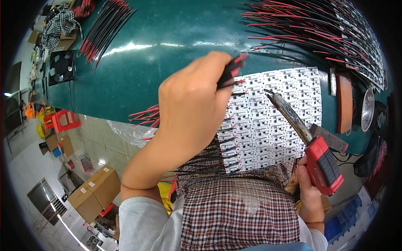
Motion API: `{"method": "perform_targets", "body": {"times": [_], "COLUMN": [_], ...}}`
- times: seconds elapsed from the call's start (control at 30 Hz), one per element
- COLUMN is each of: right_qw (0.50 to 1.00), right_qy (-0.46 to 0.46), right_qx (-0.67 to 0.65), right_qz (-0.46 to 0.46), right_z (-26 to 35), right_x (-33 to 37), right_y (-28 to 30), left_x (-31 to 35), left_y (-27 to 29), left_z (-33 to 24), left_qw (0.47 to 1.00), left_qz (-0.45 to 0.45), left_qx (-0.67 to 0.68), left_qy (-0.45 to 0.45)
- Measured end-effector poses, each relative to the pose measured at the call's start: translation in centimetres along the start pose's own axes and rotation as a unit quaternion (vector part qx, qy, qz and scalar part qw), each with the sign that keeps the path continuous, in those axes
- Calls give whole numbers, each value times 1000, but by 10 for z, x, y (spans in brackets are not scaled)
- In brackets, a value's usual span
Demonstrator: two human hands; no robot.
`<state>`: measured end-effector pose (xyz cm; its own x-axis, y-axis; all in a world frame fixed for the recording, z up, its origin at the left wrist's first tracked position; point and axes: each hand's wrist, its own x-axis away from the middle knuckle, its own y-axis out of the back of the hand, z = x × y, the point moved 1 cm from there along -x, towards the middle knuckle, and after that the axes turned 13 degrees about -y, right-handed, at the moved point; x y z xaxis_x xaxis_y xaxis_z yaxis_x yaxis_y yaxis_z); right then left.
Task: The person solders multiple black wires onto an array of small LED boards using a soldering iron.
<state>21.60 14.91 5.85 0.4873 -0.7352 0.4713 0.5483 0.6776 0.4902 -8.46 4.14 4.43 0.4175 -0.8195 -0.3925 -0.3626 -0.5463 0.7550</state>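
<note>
My left hand [194, 98] reaches over the left edge of a white circuit board panel [274, 121], its fingers closed round a bundle of short black wires [228, 75] with red ends. My right hand [309, 184] grips a soldering iron [322, 165] with a red and black handle. The iron's dark tip points up and left above the upper middle of the panel; contact with it cannot be told. Rows of small parts cover the panel. Along its lower left edge, several red and black wires [201, 161] stick out leftward, partly under my left arm.
More wires [111, 27] lie at the far left of the green table [167, 25]; a big pile [301, 29] covers the far right. A black fan [62, 67] stands at the left edge. An orange-brown block [344, 104] and metal bowl [367, 109] sit at right.
</note>
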Motion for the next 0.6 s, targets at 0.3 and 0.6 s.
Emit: {"method": "perform_targets", "body": {"times": [0.3, 0.6], "right_qw": [996, 997], "right_qy": [2, 56], "right_qx": [91, 31], "right_qz": [-4, 37], "right_z": [-5, 1], "right_x": [8, -1], "right_y": [4, -3], "left_x": [22, 27], "left_y": [-5, -12], "left_z": [-5, -11], "left_qw": [992, 980], "left_qz": [116, 186], "left_qx": [33, 66], "left_qy": [49, 39]}}
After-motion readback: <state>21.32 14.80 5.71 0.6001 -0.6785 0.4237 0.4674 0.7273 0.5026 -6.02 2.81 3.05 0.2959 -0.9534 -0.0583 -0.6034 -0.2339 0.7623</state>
